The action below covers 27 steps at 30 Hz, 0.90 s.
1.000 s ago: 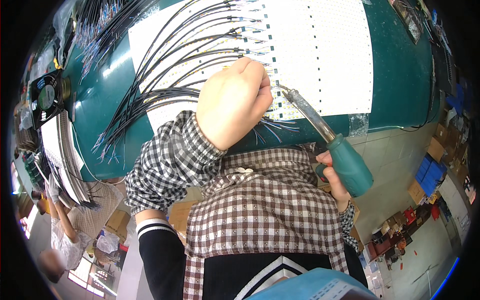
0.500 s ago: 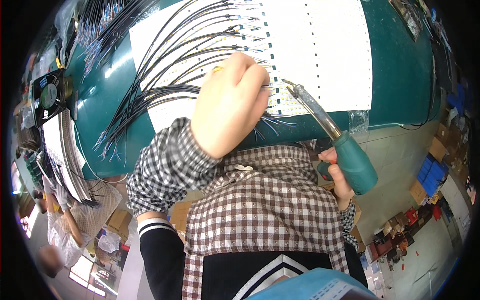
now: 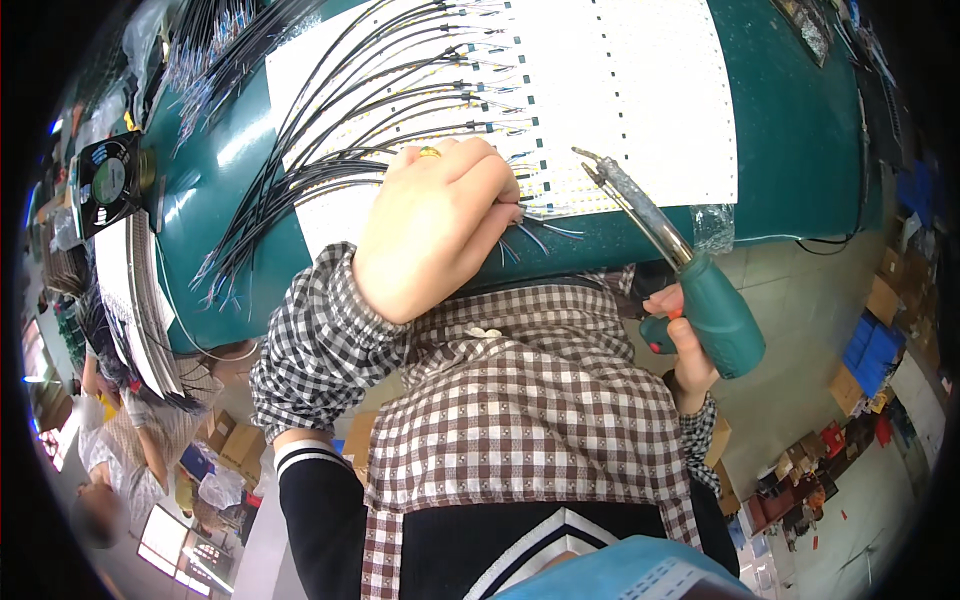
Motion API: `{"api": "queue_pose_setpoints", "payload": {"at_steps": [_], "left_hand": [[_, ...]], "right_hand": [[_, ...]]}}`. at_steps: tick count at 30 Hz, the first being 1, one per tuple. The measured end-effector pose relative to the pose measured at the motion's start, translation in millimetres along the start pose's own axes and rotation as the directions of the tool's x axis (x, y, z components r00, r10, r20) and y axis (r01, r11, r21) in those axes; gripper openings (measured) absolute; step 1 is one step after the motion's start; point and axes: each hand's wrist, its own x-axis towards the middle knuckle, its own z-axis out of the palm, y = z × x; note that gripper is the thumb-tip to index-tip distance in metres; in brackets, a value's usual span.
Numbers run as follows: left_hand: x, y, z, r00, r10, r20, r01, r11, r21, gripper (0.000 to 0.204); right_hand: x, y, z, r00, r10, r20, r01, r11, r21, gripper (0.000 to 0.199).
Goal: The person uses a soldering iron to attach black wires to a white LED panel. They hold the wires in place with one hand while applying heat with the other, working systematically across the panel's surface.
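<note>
My left hand (image 3: 435, 225) is closed, fingertips pinched at the near edge of a white panel (image 3: 670, 130) of small circuit strips. It appears to grip one of the black cables (image 3: 345, 172) that run under it; the fingers mostly hide the grip. Thin coloured wire ends (image 3: 540, 236) stick out below the fingertips. In my right hand (image 3: 690, 350) is a green-handled soldering gun (image 3: 715, 315), its tip pointing up and left over the panel, apart from the left hand. Several black cables lie across the panel's left side, with their stripped ends along a row of dark pads.
A green table (image 3: 800, 140) carries the panel. More cables (image 3: 215, 50) lie in a bundle at the far left. A small black fan (image 3: 108, 185) and a stack of white strips (image 3: 135, 300) are at the left edge. Another person (image 3: 125, 450) is at the lower left.
My left hand has moved left and slightly nearer to me, uncovering more of the wire ends and pads. The soldering gun has shifted a little to the right.
</note>
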Motion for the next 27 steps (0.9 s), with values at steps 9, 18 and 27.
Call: {"api": "queue_pose_setpoints", "payload": {"at_steps": [9,18,27], "left_hand": [[-7,6,3,0.989,-0.106,-0.102,0.115,0.990,0.078,0.011],[13,-5,17,0.993,0.034,-0.114,-0.027,0.998,0.061,0.014],[0,-1,17,0.973,-0.187,-0.133,0.180,0.982,-0.066,0.009]], "right_hand": [[0,-3,0,1.000,-0.004,0.003,0.004,0.999,-0.034,0.040],[-2,-1,0,1.000,-0.023,-0.015,0.022,0.999,-0.035,0.042],[0,-1,-1,1.000,-0.003,0.005,0.004,0.998,-0.057,0.045]]}}
